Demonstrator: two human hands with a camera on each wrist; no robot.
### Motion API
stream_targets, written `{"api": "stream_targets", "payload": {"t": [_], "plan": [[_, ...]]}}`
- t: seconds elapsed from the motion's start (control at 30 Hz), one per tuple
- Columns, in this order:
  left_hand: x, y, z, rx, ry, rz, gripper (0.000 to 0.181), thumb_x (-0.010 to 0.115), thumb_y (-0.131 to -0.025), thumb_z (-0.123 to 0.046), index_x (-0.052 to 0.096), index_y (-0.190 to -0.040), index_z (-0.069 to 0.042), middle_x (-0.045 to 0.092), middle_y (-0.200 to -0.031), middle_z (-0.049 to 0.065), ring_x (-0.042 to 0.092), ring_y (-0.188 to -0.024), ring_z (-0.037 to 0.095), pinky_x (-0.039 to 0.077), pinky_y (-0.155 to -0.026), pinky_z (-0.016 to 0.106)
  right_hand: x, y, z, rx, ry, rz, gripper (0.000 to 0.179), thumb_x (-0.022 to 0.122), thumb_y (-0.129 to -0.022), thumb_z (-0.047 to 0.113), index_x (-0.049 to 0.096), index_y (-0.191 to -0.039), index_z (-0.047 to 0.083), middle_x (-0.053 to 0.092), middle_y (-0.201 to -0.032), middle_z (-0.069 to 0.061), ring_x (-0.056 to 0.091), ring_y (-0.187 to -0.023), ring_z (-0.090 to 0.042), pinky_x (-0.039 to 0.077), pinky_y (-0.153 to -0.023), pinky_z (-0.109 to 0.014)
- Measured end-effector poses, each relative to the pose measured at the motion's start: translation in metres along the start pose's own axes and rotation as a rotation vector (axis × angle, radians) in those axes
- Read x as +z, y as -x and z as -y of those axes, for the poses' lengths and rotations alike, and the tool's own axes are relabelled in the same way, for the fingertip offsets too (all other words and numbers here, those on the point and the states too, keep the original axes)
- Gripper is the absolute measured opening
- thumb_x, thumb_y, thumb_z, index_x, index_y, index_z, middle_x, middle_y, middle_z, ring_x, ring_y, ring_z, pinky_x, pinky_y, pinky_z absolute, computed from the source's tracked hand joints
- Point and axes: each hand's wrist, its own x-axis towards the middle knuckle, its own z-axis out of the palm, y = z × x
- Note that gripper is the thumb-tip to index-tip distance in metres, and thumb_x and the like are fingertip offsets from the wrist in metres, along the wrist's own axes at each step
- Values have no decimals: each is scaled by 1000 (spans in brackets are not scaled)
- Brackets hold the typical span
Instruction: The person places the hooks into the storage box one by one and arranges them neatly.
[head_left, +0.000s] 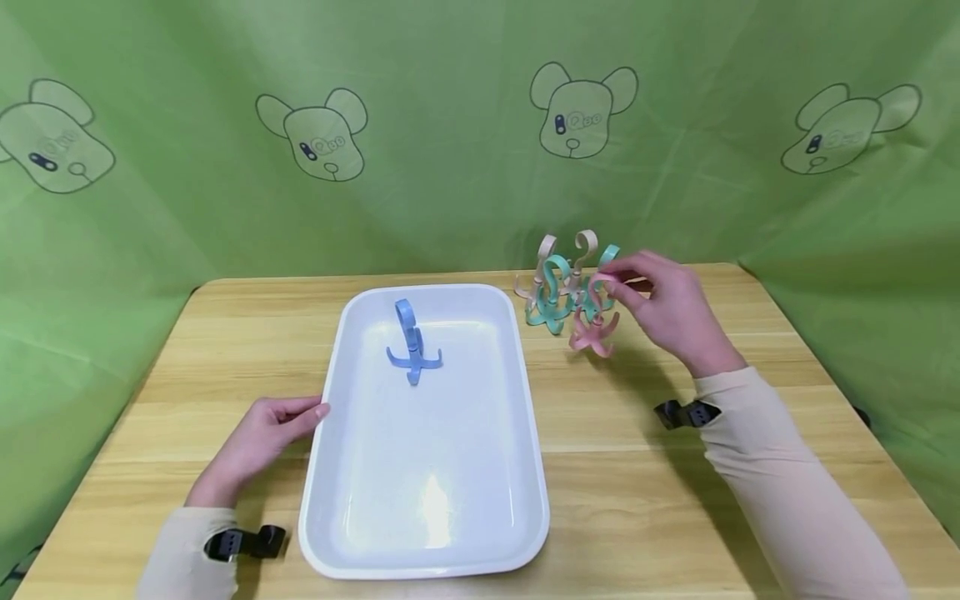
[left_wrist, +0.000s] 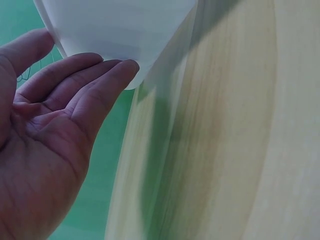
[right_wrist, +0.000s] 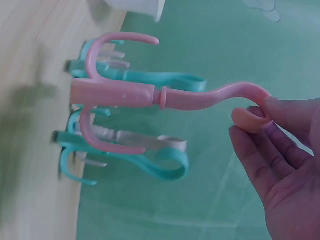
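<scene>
1. Right hand (head_left: 667,308) pinches one pink pronged hook (right_wrist: 115,93) by its top.
2. Left of it stand two teal hooks (head_left: 552,315), two pale-pink hooks (head_left: 540,271).
3. Left hand (head_left: 255,442) grips one white tray (head_left: 427,442).
4. Inside, right of this hand: one blue hook (head_left: 414,360).

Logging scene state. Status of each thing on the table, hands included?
White tray: right side up on the table
Blue hook: standing inside the tray
Pink hook: upright, curl pinched; table contact unclear
Two teal hooks: standing, unheld
Two pale pink hooks: standing, unheld
Left hand: holding the tray's left rim
Right hand: pinching the pink hook's curl
</scene>
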Motion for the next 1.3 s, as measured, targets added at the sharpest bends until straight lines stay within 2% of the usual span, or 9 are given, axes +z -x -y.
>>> {"api": "stream_targets", "payload": {"t": [0.23, 0.4, 0.57, 0.8, 1.1, 1.3], "plan": [[-1, 0, 0, -12, -9, -2, 48, 62, -99, -28, 58, -127, 11, 63, -122, 23, 61, -113, 31, 51, -89, 25, -2, -1, 23, -69, -12, 6, 16, 69, -93, 8, 71, -108, 4, 67, -101, -3, 63, -93, -20, 56, -84, -40], [-1, -2, 0, -25, -3, 2, 50, 62, -99, -30, 58, -128, 10, 63, -123, 22, 60, -114, 30, 51, -91, 28, -4, -5, 37, -131, -2, 2, 17, 71, -90, 3, 72, -107, 6, 68, -101, -2, 63, -93, -18, 56, -82, -39], [0, -2, 1, -31, -3, 2, 49, 63, -99, -29, 58, -128, 10, 63, -123, 21, 60, -115, 31, 51, -92, 29, -5, -13, 47, -158, 1, 54, 18, 72, -90, 4, 73, -107, 8, 68, -101, 0, 63, -91, -16, 57, -79, -36], [-1, -2, 3, -10, -2, -9, 47, 62, -99, -27, 59, -126, 11, 64, -121, 22, 60, -114, 32, 51, -88, 23, -4, -27, 58, -198, -56, 104, 19, 72, -89, 3, 72, -107, 7, 67, -101, 1, 63, -92, -14, 56, -82, -33], [0, -2, 3, -9, 12, -5, 47, 62, -99, -26, 58, -127, 12, 63, -121, 24, 60, -113, 31, 51, -88, 23, 8, -35, 70, -239, -117, 161, 19, 72, -89, 3, 72, -107, 8, 67, -101, 1, 62, -92, -11, 55, -82, -29], [0, -2, 3, -18, 9, -9, 48, 62, -99, -27, 58, -127, 12, 63, -122, 24, 60, -113, 31, 51, -88, 22, 17, -41, 79, -278, -117, 198, 19, 71, -90, 2, 71, -108, 8, 67, -100, 1, 61, -92, -11, 54, -82, -29]]}}
